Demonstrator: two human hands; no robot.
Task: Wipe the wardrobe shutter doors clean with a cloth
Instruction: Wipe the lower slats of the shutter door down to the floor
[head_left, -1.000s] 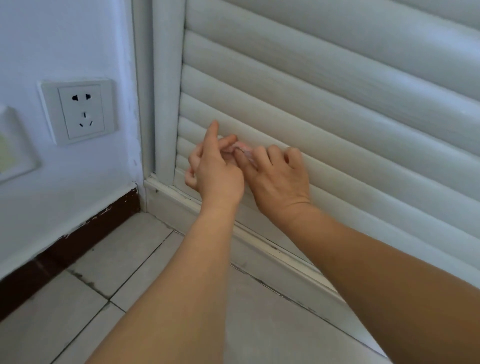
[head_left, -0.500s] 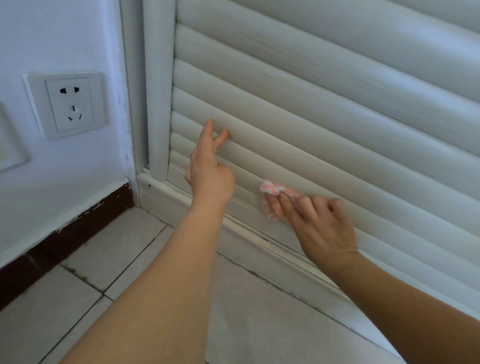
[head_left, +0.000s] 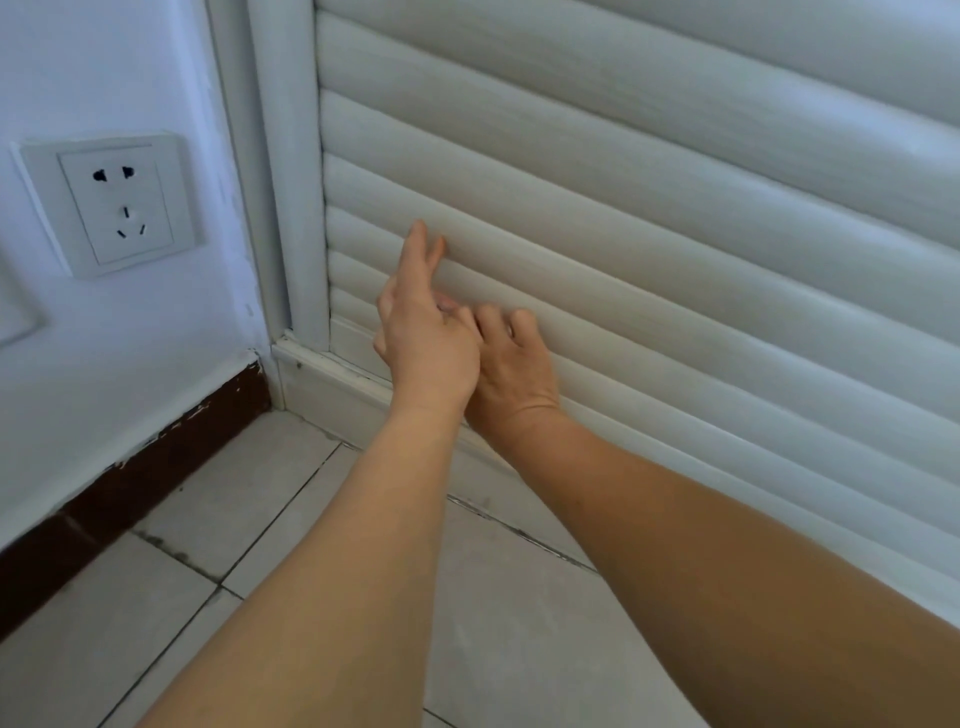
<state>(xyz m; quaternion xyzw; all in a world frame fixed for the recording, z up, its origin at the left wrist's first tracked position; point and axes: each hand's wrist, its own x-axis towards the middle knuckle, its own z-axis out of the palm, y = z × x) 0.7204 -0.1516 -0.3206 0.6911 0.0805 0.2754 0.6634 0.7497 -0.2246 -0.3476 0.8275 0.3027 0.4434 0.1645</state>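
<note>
The white wardrobe shutter door (head_left: 649, 218) fills the right and top of the view, its horizontal slats running down to the floor. My left hand (head_left: 423, 343) is raised in front of the lower slats, its straight fingertips touching one slat. Just behind it, my right hand (head_left: 514, 364) presses against the lowest slats with curled fingers. It grips a small pink cloth (head_left: 445, 303), of which only a sliver shows between the two hands. My left hand partly covers the right hand's fingers.
The door frame post (head_left: 291, 171) stands left of the slats, with a white base rail (head_left: 332, 379) below. A wall socket (head_left: 117, 205) sits on the white wall at left, above a dark skirting board (head_left: 130, 483). Grey tiled floor (head_left: 249, 519) lies underneath.
My right hand has slid with the cloth leftward along the lower slats, back behind my left hand. My left hand has kept its fingertips on the slat.
</note>
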